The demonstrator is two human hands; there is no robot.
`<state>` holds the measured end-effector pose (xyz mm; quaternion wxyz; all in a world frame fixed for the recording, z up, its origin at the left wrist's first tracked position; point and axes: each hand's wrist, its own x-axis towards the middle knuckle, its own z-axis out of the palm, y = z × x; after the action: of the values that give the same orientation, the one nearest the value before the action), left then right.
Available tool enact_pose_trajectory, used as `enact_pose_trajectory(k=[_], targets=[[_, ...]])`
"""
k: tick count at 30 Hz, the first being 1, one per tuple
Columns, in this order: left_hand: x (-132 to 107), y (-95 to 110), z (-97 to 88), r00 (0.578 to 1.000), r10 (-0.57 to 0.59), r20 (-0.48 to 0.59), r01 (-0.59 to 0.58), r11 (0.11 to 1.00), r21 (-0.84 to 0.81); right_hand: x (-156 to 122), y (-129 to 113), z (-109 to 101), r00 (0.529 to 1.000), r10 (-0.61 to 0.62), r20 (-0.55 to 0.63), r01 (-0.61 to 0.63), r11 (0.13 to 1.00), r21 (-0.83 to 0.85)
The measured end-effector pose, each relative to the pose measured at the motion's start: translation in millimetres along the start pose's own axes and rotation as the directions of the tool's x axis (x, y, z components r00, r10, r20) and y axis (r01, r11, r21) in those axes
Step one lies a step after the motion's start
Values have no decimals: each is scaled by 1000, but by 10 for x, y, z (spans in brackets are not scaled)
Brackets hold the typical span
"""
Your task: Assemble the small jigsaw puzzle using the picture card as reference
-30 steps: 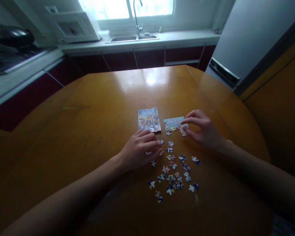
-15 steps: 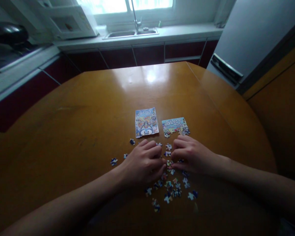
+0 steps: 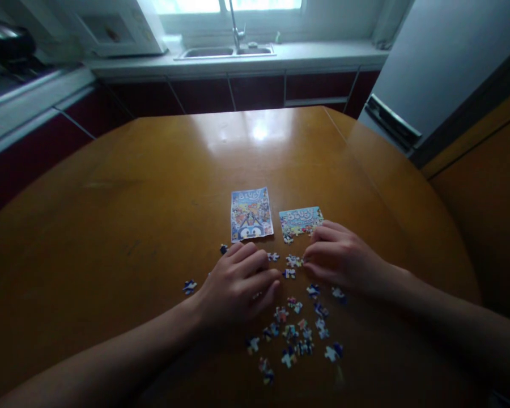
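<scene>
My right hand (image 3: 342, 255) is closed in a pinch at the right end of a small puzzle piece (image 3: 293, 261), just below the partly joined puzzle (image 3: 301, 221). My left hand (image 3: 240, 280) hovers low over the table with fingers curled and a gap between thumb and index finger. Its index fingertip is close to another puzzle piece (image 3: 289, 273), and a piece shows partly beneath the hand. Left of the joined section lies a creased picture sheet (image 3: 251, 215) with the same lettering. Several loose pieces (image 3: 291, 332) are scattered nearer to me.
Everything lies on a large, shiny wooden table (image 3: 153, 170). One piece (image 3: 189, 287) sits off to the left, and a pale blue one (image 3: 332, 352) at the front right. Beyond are a counter with a sink (image 3: 225, 52), a microwave (image 3: 114, 28) and a fridge (image 3: 433, 68).
My right hand has moved up and slightly right, from the lower pieces to one nearer the joined puzzle. My left hand has drawn a little left, and the view has shifted slightly.
</scene>
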<state>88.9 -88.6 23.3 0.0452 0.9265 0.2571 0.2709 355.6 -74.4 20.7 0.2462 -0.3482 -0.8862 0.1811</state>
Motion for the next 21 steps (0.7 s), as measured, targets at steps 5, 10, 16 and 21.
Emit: enact_pose_trajectory(k=[5,10,16,21], targets=[[-3,-19,27,1000,-22,-19,22,1000,0,92,217,-78,981,117,-154,-124,992,-34],[21,-35,34,1000,-25,-16,25,1000,-14,160,257,12,980,129,-149,-140,988,-62],[34,-32,27,999,-20,-32,19,1000,-22,195,237,66,987,125,-99,-133,988,-83],[34,-12,24,998,-14,-64,12,1000,-24,196,240,72,989,127,-73,-134,986,-104]])
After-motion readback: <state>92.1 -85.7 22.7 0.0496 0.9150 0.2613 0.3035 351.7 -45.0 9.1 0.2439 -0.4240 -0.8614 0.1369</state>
